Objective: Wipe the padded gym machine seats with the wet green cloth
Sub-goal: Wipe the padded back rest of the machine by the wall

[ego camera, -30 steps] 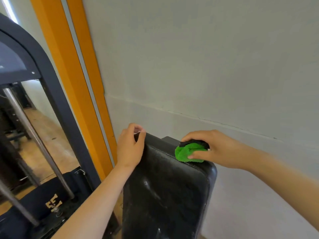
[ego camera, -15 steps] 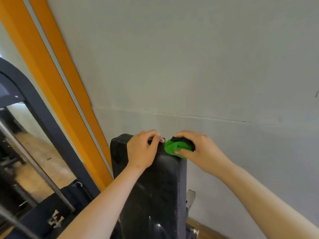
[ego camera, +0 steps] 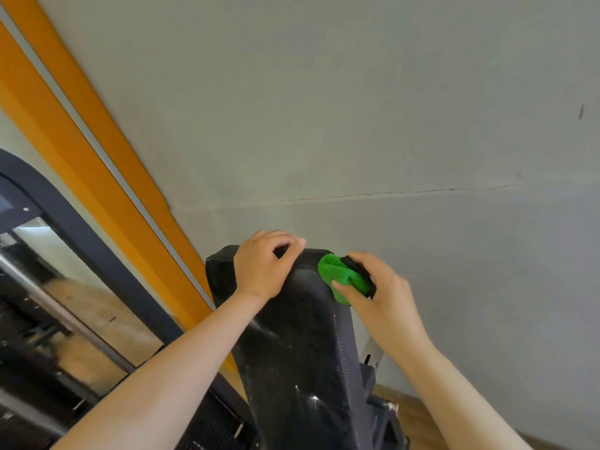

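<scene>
green cloth (ego camera: 341, 277) bunched small against the upper right edge of the black padded seat (ego camera: 292, 352), just under its top corner. held there by the right hand (ego camera: 386, 303), fingers curled round the wad and thumb pressed across its front; a black piece of something tucked between cloth and fingers, too small to name. left hand (ego camera: 264, 271) on the pad's top edge, fingers hooked over it and gripping the vinyl, just beside the cloth but apart from it. scuffed, streaky shine down the pad's face, pale stitching along its right seam. close behind, a grey wall (ego camera: 357, 108) with a thin crack (ego camera: 389, 192); to the left an orange strip (ego camera: 97, 131), a dark machine frame (ego camera: 74, 228) and a steel bar (ego camera: 48, 300).
</scene>
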`<state>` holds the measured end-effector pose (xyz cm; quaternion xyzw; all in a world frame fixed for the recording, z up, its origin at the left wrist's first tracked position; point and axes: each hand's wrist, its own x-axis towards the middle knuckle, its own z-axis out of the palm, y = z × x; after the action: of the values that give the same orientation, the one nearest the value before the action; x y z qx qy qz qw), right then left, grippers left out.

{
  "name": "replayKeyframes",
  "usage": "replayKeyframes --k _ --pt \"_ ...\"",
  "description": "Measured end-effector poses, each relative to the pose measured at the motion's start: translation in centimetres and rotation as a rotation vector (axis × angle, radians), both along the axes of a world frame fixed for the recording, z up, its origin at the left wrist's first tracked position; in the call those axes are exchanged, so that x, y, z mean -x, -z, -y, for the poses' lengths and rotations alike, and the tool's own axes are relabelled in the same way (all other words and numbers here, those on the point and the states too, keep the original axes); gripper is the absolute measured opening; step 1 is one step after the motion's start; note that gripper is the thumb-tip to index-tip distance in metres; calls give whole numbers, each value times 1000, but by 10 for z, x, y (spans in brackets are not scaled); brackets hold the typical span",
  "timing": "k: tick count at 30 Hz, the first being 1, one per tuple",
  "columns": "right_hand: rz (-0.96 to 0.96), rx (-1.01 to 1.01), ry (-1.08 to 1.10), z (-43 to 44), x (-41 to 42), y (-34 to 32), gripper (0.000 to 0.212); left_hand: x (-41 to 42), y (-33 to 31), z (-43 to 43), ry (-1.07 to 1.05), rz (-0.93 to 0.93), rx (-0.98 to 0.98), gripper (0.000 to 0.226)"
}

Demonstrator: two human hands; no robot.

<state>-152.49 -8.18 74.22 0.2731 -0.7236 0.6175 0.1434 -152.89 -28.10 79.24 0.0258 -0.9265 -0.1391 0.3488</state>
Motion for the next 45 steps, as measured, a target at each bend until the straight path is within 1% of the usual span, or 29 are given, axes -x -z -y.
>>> replayKeyframes --k 2,8,14,19,23,25,29,30,32,35,39,43,45 --pt "32 27 18 1 -7 6 32 -1 1 0 20 11 14 49" --pt "97 114 35 9 -20 23 42 3 0 3 1 2 65 58" --pt "157 175 57 12 -35 63 37 2 5 3 19 -32 84 60" --pt "157 292 121 25 -38 75 36 2 8 3 10 -79 34 66" --pt "86 342 177 31 -31 72 34 4 10 4 4 -115 59 71" --pt "38 367 209 33 -28 69 33 5 13 6 18 -146 61 68" --pt "7 446 287 42 -29 62 29 6 19 10 133 -217 -7 48" --pt "11 468 306 45 -30 60 28 6 18 10 157 -229 1 46" --pt "17 488 348 49 -31 53 26 1 18 9 222 -243 88 46" --pt "1 444 401 50 -30 29 22 -6 16 7 347 -253 232 43" --pt "-15 370 464 52 -32 5 25 -11 14 5 401 -216 349 44" --pt "51 463 465 56 -41 19 20 -12 0 4 551 -161 434 51" --pt "88 474 466 59 -48 35 19 -10 -7 -9 576 -86 426 49"
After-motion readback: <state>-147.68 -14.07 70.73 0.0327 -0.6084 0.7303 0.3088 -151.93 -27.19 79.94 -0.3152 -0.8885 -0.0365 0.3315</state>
